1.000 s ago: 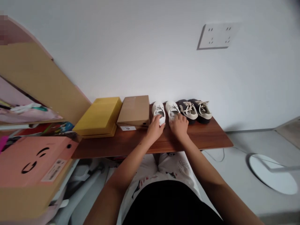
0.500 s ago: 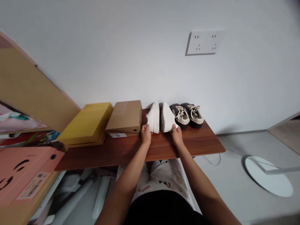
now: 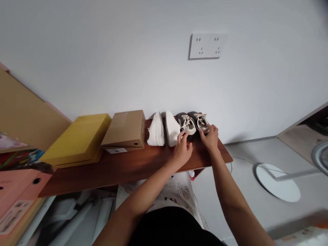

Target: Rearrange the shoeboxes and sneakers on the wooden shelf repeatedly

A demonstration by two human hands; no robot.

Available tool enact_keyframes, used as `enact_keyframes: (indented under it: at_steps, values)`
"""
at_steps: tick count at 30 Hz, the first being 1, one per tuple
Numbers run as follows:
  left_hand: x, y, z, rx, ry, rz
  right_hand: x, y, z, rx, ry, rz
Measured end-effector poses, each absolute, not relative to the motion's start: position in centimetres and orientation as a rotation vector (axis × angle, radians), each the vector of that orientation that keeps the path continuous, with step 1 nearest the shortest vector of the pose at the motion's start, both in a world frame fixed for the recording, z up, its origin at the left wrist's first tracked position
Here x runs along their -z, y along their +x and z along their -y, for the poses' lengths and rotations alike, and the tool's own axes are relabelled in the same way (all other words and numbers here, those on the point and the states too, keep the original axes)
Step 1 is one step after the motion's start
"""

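Two dark sneakers with cream laces and heels stand side by side at the right end of a brown wooden shelf (image 3: 123, 171). Just in front of the left sneaker (image 3: 188, 123), my left hand (image 3: 182, 149) has curved fingers apart, its fingertips near the heel. My right hand (image 3: 211, 137) closes thumb and fingers round the heel of the right sneaker (image 3: 200, 119), partly hiding it. Left of them, a white shoe (image 3: 172, 128) and its mate, another white shoe (image 3: 156, 130), rest on the shelf with a narrow gap between.
A brown shoebox (image 3: 125, 128) and a yellow box (image 3: 80, 138) lie farther left on the shelf. A pink box (image 3: 20, 198) is at lower left. Behind is a wall with a socket plate (image 3: 208, 46). A round white base (image 3: 278, 182) stands on the floor at right.
Both hands have let go of the white shoes and moved right to the dark sneakers. The white shoes stay beside the brown box. My view has shifted right.
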State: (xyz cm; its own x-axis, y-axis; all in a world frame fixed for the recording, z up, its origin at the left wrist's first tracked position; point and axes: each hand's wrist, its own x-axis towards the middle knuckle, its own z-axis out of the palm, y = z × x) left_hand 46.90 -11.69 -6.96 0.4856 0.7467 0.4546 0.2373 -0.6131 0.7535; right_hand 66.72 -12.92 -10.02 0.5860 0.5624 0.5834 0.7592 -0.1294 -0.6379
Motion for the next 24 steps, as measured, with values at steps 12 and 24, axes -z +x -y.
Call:
enact_keyframes:
  at_steps: [12,24]
  values:
    - [4.2,55.0,6.1,-0.8,1.966,-1.206,12.2,69.6,11.7,-0.006,-1.557,0.535]
    - [5.6,55.8,8.6,-0.7,1.15,-1.145,12.2,69.4,10.9,0.033,-1.684,0.595]
